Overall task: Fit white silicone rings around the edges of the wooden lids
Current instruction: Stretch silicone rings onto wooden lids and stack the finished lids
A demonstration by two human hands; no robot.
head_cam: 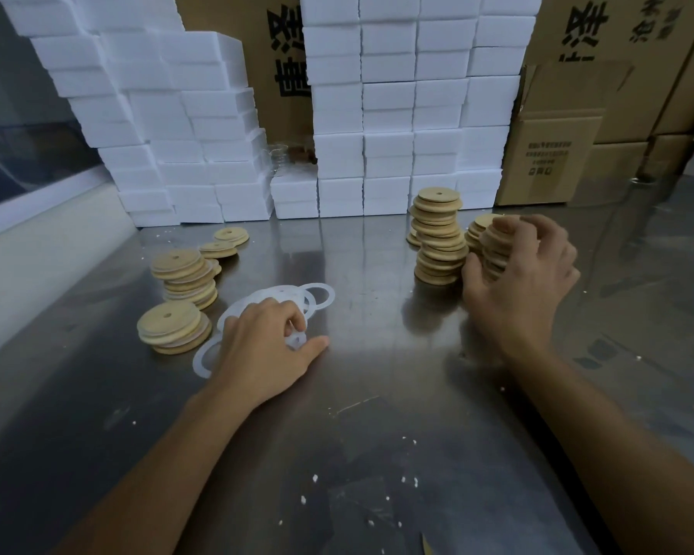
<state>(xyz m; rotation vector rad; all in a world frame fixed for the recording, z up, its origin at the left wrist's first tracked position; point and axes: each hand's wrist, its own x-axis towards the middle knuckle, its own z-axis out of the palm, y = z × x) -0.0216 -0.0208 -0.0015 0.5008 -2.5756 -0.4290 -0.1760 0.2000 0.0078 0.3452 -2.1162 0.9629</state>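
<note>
two hands curled, left hand [265,346] pinching rings [297,298], right hand [525,282] gripping lids [493,246]

Roughly six piles of wooden lids [437,238], too many discs to count. Loose white silicone rings [281,298], around five. Two hands.

lids left [184,274] | rings [281,302] just right | tall stack [437,238] far right; boxes [377,114] behind, apparently stacked
</note>
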